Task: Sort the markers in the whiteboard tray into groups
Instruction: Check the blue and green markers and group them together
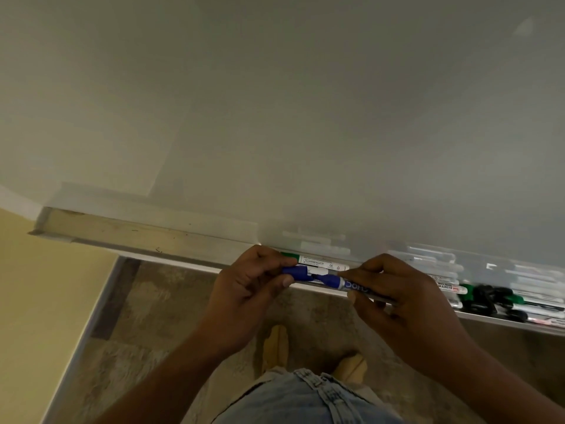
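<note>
Blue-capped whiteboard marker with a grey printed barrel (336,283) is gripped by the right hand (406,301) over the front lip of the long metal whiteboard tray (137,238). The left hand (250,289) pinches a second blue marker end (295,272) just beside it. A green-capped white marker (318,261) lies in the tray behind them, and a heap of green and black markers (489,296) fills its right part.

Centre: left hand (253,286) pinches a blue piece (295,271), and right hand (397,289) pinches a blue marker (334,282) by its barrel. The blue ends lie almost tip to tip over the front lip of the tray (137,237). At 12 o'clock from them, a green marker (321,264) lies in the tray. At 3 o'clock is a marker pile (495,296). A whiteboard (305,117) fills the upper field.
</note>
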Demonstrator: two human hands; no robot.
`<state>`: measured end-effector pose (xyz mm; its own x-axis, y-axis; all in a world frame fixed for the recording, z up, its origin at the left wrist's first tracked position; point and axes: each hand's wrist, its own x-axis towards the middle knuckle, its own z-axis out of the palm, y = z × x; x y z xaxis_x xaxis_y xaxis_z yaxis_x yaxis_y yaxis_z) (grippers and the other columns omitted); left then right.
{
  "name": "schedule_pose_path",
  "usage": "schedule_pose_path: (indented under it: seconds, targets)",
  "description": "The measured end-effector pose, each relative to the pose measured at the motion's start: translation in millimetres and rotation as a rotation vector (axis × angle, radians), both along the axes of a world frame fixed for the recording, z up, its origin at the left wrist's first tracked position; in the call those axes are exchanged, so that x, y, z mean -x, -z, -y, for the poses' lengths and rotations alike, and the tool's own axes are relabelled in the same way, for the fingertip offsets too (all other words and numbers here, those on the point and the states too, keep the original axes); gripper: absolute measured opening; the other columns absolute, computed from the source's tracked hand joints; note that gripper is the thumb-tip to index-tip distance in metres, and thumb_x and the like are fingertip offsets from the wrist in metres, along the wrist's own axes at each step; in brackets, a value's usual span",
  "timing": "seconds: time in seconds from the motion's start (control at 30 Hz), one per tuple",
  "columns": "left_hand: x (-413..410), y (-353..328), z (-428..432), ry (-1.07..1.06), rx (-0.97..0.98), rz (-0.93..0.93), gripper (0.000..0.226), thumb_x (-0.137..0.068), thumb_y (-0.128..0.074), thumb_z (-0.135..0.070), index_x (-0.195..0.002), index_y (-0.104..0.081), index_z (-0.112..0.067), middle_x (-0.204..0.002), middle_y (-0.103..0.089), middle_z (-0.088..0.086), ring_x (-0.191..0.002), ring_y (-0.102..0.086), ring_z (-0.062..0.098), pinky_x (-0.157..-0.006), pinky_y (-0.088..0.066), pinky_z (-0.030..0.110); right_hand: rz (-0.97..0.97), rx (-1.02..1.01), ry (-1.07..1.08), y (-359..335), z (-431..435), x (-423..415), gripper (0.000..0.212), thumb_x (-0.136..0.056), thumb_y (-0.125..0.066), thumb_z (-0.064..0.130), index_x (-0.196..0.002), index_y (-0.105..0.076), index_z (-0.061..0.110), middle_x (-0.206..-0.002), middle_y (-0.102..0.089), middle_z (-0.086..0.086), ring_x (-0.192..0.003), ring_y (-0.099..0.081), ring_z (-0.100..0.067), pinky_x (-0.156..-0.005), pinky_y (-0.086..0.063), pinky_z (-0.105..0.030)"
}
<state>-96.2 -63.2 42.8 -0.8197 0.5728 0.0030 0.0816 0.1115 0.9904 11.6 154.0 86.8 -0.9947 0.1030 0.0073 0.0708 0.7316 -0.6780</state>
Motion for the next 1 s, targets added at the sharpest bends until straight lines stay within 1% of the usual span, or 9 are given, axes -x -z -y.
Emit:
schedule_pose_path:
  seconds: [0.13, 0.3, 0.43, 0.57, 0.63, 0.7, 0.77, 0.9, 1.0]
  targets:
    - [1.7, -0.9, -1.4, 0.034, 0.025, -0.027, 0.027, -0.085, -0.059, -0.032, -0.111, -0.067, -0.039, -0.102, -0.062, -0.013, -0.104, -0.061, 0.016, -0.083, -0.057, 0.034, 0.015, -0.043, -0.016, -3.5, 4.3, 1.2, 0.03, -0.083, -0.073, 0.02, -0.111, -0.072, 0.028, -0.098, -0.057, 0.023, -0.075, -0.06, 0.001, -0.059, -0.046, -0.007]
    - [1.4, -0.2, -2.3, 0.081, 0.055, -0.033, 0.025, -0.085, -0.065, -0.022, -0.108, -0.069, -0.029, -0.099, -0.061, -0.016, -0.091, -0.062, 0.012, -0.07, -0.052, 0.022, 0.029, -0.068, -0.047, -5.0, 6.4, 3.6, 0.03, -0.084, -0.07, 0.023, -0.113, -0.072, 0.025, -0.097, -0.058, 0.018, -0.073, -0.059, 0.002, -0.059, -0.043, -0.003]
    - [1.9, -7.6, -2.3, 0.119, 0.047, 0.008, 0.024, -0.084, -0.069, -0.018, -0.107, -0.071, -0.023, -0.093, -0.062, -0.016, -0.081, -0.062, 0.005, -0.066, -0.048, 0.016, 0.046, -0.019, -0.076, -6.1, 5.2, 6.5, 0.031, -0.082, -0.073, 0.018, -0.112, -0.071, 0.027, -0.098, -0.061, 0.017, -0.08, -0.062, -0.001, -0.064, -0.049, -0.008]
    - [9.3, -23.0, -0.4, 0.112, -0.004, 0.052, 0.026, -0.076, -0.071, -0.022, -0.101, -0.073, -0.019, -0.084, -0.068, -0.008, -0.077, -0.066, 0.012, -0.068, -0.055, 0.026, 0.043, 0.159, -0.002, -18.1, 1.6, 12.7, 0.028, -0.078, -0.076, 0.018, -0.096, -0.07, 0.037, -0.088, -0.07, 0.017, -0.084, -0.065, 0.0, -0.067, -0.051, -0.011]
    - [11.1, -31.7, -0.1, 0.109, -0.072, 0.098, 0.025, -0.074, -0.072, -0.019, -0.098, -0.074, -0.013, -0.083, -0.07, -0.004, -0.078, -0.067, 0.017, -0.069, -0.058, 0.031, 0.013, 0.199, -0.029, -26.5, 0.7, 16.5, 0.016, -0.077, -0.072, 0.026, -0.092, -0.073, 0.029, -0.085, -0.071, 0.011, -0.082, -0.066, -0.001, -0.066, -0.051, -0.011]
    - [13.4, -40.2, -0.9, 0.121, -0.121, 0.102, 0.023, -0.074, -0.073, -0.016, -0.096, -0.074, -0.012, -0.083, -0.071, -0.001, -0.078, -0.068, 0.02, -0.071, -0.06, 0.035, -0.01, 0.233, -0.057, -36.9, -0.4, 19.8, 0.022, -0.076, -0.067, 0.032, -0.091, -0.076, 0.02, -0.085, -0.071, 0.007, -0.082, -0.067, -0.004, -0.066, -0.053, -0.015]
    - [15.4, -47.6, -3.2, 0.133, -0.161, 0.088, 0.023, -0.074, -0.074, -0.017, -0.096, -0.075, -0.011, -0.082, -0.07, 0.001, -0.077, -0.068, 0.022, -0.072, -0.06, 0.036, -0.008, 0.277, -0.073, -44.8, -2.7, 21.6, 0.022, -0.075, -0.068, 0.029, -0.091, -0.076, 0.017, -0.085, -0.071, 0.006, -0.083, -0.068, -0.007, -0.067, -0.055, -0.019]
    - [18.0, -55.0, -5.5, 0.142, -0.169, 0.083, 0.024, -0.072, -0.076, -0.018, -0.095, -0.075, -0.012, -0.082, -0.07, 0.002, -0.076, -0.067, 0.024, -0.071, -0.059, 0.034, -0.053, 0.255, -0.074, -50.2, -3.1, 21.9, 0.016, -0.076, -0.072, 0.021, -0.091, -0.076, 0.018, -0.084, -0.07, 0.009, -0.08, -0.068, -0.007, -0.066, -0.055, -0.02]
    - [24.3, -55.4, -3.9, 0.159, -0.099, 0.014, 0.024, -0.073, -0.077, -0.02, -0.097, -0.075, -0.021, -0.085, -0.07, 0.003, -0.079, -0.067, 0.023, -0.071, -0.059, 0.038, -0.043, 0.231, -0.063, -45.7, -1.3, 24.7, 0.019, -0.077, -0.069, 0.031, -0.093, -0.075, 0.022, -0.086, -0.07, 0.01, -0.081, -0.068, -0.007, -0.066, -0.056, -0.021]
